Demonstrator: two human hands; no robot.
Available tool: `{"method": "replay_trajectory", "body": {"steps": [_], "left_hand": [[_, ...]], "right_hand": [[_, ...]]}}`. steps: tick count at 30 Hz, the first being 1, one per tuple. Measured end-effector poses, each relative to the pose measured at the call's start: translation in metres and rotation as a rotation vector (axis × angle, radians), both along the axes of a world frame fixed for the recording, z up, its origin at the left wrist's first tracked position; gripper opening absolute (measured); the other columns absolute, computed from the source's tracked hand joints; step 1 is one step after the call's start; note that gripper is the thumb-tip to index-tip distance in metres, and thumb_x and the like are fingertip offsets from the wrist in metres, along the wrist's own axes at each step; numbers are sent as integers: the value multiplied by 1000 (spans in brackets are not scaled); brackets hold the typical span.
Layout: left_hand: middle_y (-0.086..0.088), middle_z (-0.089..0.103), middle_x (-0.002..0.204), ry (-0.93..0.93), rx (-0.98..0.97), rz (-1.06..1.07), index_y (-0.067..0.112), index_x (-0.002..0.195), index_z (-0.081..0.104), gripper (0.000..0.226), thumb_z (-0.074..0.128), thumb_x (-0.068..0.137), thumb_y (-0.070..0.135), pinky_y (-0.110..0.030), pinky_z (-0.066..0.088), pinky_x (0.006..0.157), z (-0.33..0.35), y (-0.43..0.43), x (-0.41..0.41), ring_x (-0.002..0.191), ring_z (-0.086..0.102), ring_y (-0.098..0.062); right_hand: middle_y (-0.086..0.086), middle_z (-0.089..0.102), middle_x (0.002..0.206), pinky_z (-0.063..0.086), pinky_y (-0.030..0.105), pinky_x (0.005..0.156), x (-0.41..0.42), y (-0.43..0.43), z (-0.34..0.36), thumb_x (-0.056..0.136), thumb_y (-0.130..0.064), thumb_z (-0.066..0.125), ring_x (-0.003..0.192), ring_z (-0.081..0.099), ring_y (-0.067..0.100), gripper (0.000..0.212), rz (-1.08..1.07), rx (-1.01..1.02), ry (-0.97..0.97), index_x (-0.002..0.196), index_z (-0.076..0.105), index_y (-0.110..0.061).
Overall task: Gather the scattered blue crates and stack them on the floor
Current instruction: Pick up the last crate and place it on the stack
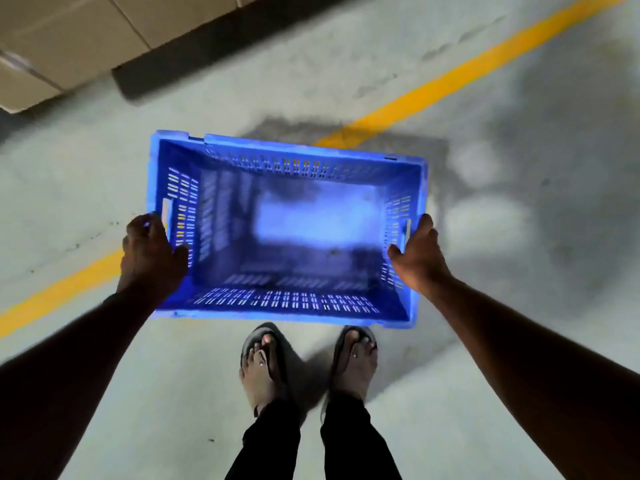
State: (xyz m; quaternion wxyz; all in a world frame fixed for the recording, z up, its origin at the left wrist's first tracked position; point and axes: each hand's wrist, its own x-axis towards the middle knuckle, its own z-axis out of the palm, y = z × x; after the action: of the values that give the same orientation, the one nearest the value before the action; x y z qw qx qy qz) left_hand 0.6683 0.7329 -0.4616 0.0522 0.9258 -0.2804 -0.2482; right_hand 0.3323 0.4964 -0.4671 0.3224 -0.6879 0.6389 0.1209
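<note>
Both hands carry one empty blue slotted plastic crate (287, 230) above the grey concrete floor (485, 393). Left hand (150, 252) and right hand (420, 252) each have a closed grip on an end wall, over the painted yellow line (450, 74).

- Your crate (287, 233) is bright blue, its walls patterned with rows of slots.
- Your floor (519, 306) is pale grey, crossed by a yellow line (450, 74).
</note>
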Motion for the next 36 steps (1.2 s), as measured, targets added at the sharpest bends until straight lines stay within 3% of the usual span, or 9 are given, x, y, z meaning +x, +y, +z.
{"method": "replay_trajectory", "body": {"steps": [3,7,9,13,18,24,29,36], "left_hand": [[-32,32,141,-7,-64,33,3,152,16,79,62,90,23,-52,30,107,-27,-6,0,123,37,-50],[-29,47,133,89,-61,176,16,155,4,86,61,91,27,-50,40,100,-38,-7,16,116,50,-48],[-30,56,124,93,5,138,13,155,1,85,59,92,21,-50,40,96,-34,-9,22,112,52,-49],[-34,53,113,57,28,82,12,154,-1,85,53,89,4,-51,40,90,-8,-2,8,103,50,-49],[-34,46,113,79,17,1,19,155,-2,89,50,86,-1,-51,41,91,47,-2,-10,102,49,-50],[-30,47,109,85,-102,-57,24,155,3,86,47,86,-3,-48,43,87,153,-21,-29,96,52,-46],[-29,52,99,70,-201,-57,22,155,14,81,43,84,-6,-44,42,85,267,-40,-49,88,52,-43],[-28,56,99,66,-332,-143,23,153,25,75,44,86,-4,-46,45,84,406,-69,-82,91,55,-44]], "right_hand": [[26,48,125,46,43,90,-10,3,-25,81,-18,67,108,55,41,66,-99,-80,-89,134,32,0],[22,54,113,45,36,80,-9,2,-36,78,-11,54,97,59,34,50,-163,-84,-175,125,37,-2],[15,54,110,45,34,78,-10,4,-32,73,-14,49,93,58,28,55,-177,-67,-214,126,34,-10],[15,55,114,52,47,83,-19,8,-8,74,-15,60,99,61,33,73,-197,-55,-195,138,26,-17],[24,44,122,46,46,92,-41,3,60,84,-2,51,104,55,43,88,-109,-53,-98,155,2,-19],[24,41,118,45,41,79,-66,-4,169,83,7,46,90,57,47,96,-64,-90,-31,155,-7,-27],[23,40,116,45,41,77,-93,-2,287,84,4,42,87,56,45,94,-112,-111,-15,154,-7,-34],[27,47,111,42,38,77,-151,1,426,84,3,43,91,55,43,88,-248,-186,-11,156,4,-30]]}}
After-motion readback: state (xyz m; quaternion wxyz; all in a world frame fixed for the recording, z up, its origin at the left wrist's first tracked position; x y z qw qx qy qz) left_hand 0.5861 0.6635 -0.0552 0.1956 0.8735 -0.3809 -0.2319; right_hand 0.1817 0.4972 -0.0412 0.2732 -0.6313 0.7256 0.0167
